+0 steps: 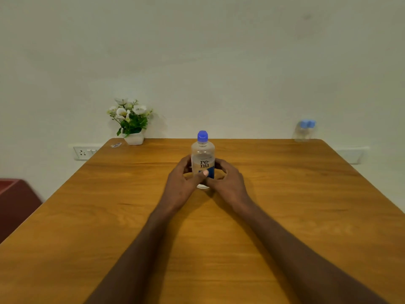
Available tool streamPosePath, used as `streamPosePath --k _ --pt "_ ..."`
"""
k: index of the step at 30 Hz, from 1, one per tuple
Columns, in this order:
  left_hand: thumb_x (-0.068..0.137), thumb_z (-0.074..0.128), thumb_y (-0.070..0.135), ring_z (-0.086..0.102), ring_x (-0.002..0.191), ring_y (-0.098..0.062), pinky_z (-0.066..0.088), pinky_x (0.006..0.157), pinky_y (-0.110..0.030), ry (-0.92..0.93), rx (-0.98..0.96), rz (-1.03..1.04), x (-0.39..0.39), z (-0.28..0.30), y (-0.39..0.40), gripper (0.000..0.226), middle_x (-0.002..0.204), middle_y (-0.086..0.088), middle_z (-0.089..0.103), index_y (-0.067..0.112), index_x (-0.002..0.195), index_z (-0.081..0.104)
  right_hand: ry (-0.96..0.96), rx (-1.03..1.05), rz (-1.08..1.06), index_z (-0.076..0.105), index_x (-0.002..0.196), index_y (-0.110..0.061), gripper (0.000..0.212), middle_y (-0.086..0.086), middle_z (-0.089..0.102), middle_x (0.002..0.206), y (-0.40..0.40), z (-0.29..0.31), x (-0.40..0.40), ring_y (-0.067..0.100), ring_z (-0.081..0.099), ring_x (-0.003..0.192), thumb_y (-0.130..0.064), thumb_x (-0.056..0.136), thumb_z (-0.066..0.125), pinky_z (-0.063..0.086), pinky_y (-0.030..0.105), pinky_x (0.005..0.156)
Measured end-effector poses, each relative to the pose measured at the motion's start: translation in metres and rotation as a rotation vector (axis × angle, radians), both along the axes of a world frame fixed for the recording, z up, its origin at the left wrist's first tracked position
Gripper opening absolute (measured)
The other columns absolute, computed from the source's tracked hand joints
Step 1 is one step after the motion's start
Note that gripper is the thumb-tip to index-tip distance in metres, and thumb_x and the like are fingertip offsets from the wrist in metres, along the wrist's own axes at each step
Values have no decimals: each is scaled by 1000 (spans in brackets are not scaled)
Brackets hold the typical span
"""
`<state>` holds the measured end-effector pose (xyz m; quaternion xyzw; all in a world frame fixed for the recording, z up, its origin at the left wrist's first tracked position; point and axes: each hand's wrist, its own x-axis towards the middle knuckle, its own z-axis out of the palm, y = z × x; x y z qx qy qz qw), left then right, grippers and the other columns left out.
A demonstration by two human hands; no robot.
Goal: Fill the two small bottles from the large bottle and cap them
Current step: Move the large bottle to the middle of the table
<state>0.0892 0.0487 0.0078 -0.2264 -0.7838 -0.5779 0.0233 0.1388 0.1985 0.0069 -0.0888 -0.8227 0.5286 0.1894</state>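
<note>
Clear plastic large bottle with a blue cap stands upright at the wooden table's centre. We judge it fairly heavy with liquid, smooth, stiff-walled; best held around the labelled waist. Our left hand and right hand curl round its lower half. Two small clear bottles wait at two o'clock, well apart.

Soft, even indoor light with a warm yellow-green cast falls on a pale wall and the worktop. Shadows are faint: a dim one spreads beneath the forearms, another lies behind the plant. There is no harsh glare. The wide lens bends the worktop's edges outward. The two small bottles at the far right look blurred and smeared; the centre is sharper.
</note>
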Motion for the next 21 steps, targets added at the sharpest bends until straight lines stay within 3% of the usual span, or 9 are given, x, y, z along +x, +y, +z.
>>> streamPosePath --k 5,10,13,17,21 --pt "88 81 37 64 118 -3 57 99 -36 4 -30 29 3 1 18 62 130 11 68 25 143 56 -40 -28 61 49 151 -27 75 -8 60 145 18 -4 11 -1 60 94 -19 85 84 46 11 68" --pt "89 81 34 64 117 -6 54 94 -28 10 -36 -4 -4 2 48 60 130 9 67 24 142 55 -27 -130 18 47 152 -25 76 -5 60 143 28 -7 11 2 63 97 0 86 74 50 5 64" --pt "89 80 37 62 116 -1 51 89 -23 14 -58 -36 -9 -2 52 60 129 14 66 28 143 54 -27 -136 -9 45 153 -25 74 -6 58 147 34 -9 11 5 62 105 -4 89 75 49 8 69" --pt "85 76 46 61 125 -12 52 101 -38 -21 -27 -95 -10 -5 47 69 136 7 66 26 147 52 -42 -126 -5 46 152 -24 72 -4 56 149 38 -9 10 1 58 99 -12 89 79 46 11 74" --pt "85 76 57 58 127 -5 52 99 -34 5 8 -85 -5 0 44 75 140 10 62 28 149 48 -40 -106 2 46 151 -26 74 -4 54 152 36 -9 10 15 59 120 -21 87 83 45 11 76"
